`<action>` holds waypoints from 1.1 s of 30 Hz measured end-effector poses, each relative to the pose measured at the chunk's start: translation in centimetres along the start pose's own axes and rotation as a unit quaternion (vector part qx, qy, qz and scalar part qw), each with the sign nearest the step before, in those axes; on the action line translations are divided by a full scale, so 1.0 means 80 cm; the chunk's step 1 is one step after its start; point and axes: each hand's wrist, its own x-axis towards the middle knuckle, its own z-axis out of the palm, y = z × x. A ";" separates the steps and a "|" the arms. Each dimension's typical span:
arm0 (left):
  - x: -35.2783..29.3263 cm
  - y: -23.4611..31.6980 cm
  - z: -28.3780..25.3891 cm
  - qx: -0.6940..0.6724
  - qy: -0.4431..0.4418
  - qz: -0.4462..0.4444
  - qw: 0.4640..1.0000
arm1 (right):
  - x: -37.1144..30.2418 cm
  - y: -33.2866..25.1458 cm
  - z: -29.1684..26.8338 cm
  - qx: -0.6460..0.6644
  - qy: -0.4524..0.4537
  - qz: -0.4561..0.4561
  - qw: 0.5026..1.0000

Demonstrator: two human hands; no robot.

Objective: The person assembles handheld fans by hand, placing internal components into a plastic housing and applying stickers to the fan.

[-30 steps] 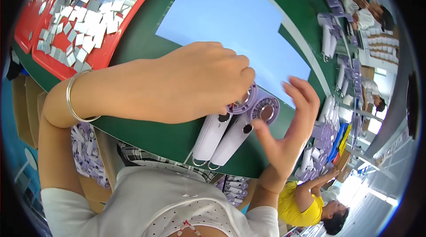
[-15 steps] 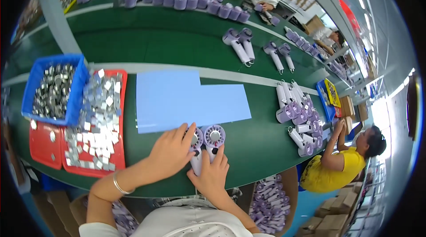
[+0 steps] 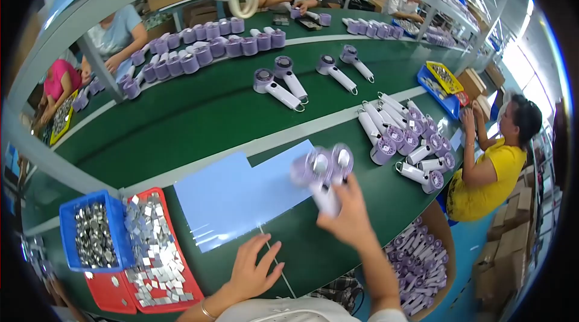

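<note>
My right hand (image 3: 351, 219) grips a pair of white and purple handheld fans (image 3: 325, 195), held side by side and slightly blurred. They hang over the right end of a light blue sheet (image 3: 220, 201) on the green table. My left hand (image 3: 253, 266) is open and holds nothing, its fingers spread near the table's front edge below the sheet. Right of the held fans lies a cluster of similar fans (image 3: 383, 148), heads toward me and to the right.
At left, a blue bin (image 3: 120, 234) of metal parts stands by a red tray (image 3: 186, 261) with small silvery squares. More fans (image 3: 288, 77) lie on the green belt beyond. Below the table edge is a carton of fans (image 3: 416, 267). A person in yellow (image 3: 491, 165) works at right.
My right hand has lifted the two fans off the table and carried them right and away from me. My left hand has come off the fans and drawn back. The head view has turned.
</note>
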 end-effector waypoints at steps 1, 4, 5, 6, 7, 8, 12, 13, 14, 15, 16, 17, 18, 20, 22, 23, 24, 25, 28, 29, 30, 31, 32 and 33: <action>-0.001 -0.004 0.006 -0.012 -0.018 -0.006 1.000 | 0.040 0.018 -0.004 0.009 -0.002 0.014 1.000; 0.000 -0.001 0.021 -0.018 -0.007 0.003 1.000 | 0.162 0.064 -0.031 0.007 -0.027 0.022 0.999; 0.000 -0.002 0.030 -0.013 -0.015 0.016 1.000 | 0.200 0.080 -0.030 -0.018 -0.028 0.042 0.999; 0.009 -0.002 0.040 -0.023 -0.004 0.047 0.999 | 0.237 0.107 -0.023 -0.041 -0.033 0.054 0.997; 0.015 -0.002 0.048 -0.040 -0.017 0.047 0.998 | 0.273 0.117 -0.016 -0.032 -0.067 0.080 0.994; 0.021 0.001 0.059 -0.059 -0.028 0.048 0.997 | 0.297 0.126 -0.004 -0.077 -0.048 0.093 0.992; 0.064 0.037 0.136 -0.196 -0.087 0.102 0.971 | 0.362 0.160 0.025 -0.120 -0.046 0.109 0.986; 0.077 0.046 0.168 -0.212 -0.095 0.131 0.964 | 0.371 0.152 0.035 -0.148 -0.057 0.135 0.978; 0.091 0.062 0.202 -0.268 -0.122 0.141 0.945 | 0.378 0.145 0.044 -0.178 -0.068 0.160 0.969; 0.103 0.078 0.227 -0.321 -0.148 0.152 0.923 | 0.381 0.141 0.055 -0.188 -0.061 0.143 0.970; 0.114 0.086 0.243 -0.300 -0.200 0.204 0.910 | 0.383 0.143 0.063 -0.186 -0.041 0.137 0.972; 0.124 0.092 0.258 -0.276 -0.249 0.254 0.893 | 0.387 0.144 0.073 -0.184 -0.021 0.129 0.974; 0.092 0.104 0.302 -0.349 -0.129 0.191 0.908 | 0.392 0.133 0.090 -0.194 -0.022 0.130 0.972; 0.088 0.102 0.307 -0.359 -0.111 0.179 0.909 | 0.401 0.133 0.097 -0.202 -0.013 0.107 0.973; 0.087 0.100 0.314 -0.365 -0.093 0.168 0.911 | 0.408 0.136 0.105 -0.211 0.008 0.075 0.975; 0.087 0.101 0.318 -0.346 -0.079 0.183 0.917 | 0.406 0.139 0.114 -0.234 0.037 0.056 0.970; 0.086 0.098 0.319 -0.327 -0.068 0.198 0.921 | 0.400 0.142 0.128 -0.253 0.065 0.038 0.964; 0.086 0.091 0.321 -0.309 -0.058 0.213 0.925 | 0.392 0.146 0.138 -0.266 0.089 -0.001 0.960; 0.142 0.072 0.260 -0.359 -0.233 0.126 0.895 | 0.375 0.159 0.116 -0.282 0.246 -0.159 0.914; 0.154 0.056 0.237 -0.350 -0.234 0.119 0.899 | 0.368 0.144 0.129 -0.230 0.257 -0.178 0.922; 0.168 0.049 0.224 -0.351 -0.345 0.087 0.866 | 0.361 0.138 0.131 -0.192 0.266 -0.193 0.925; 0.175 0.047 0.217 -0.352 -0.453 0.054 0.817 | 0.351 0.128 0.134 -0.164 0.277 -0.195 0.927; 0.174 0.043 0.215 -0.356 -0.456 0.053 0.814 | 0.347 0.123 0.140 -0.142 0.273 -0.187 0.933; 0.173 0.038 0.214 -0.358 -0.438 0.052 0.823 | 0.343 0.118 0.144 -0.118 0.271 -0.179 0.939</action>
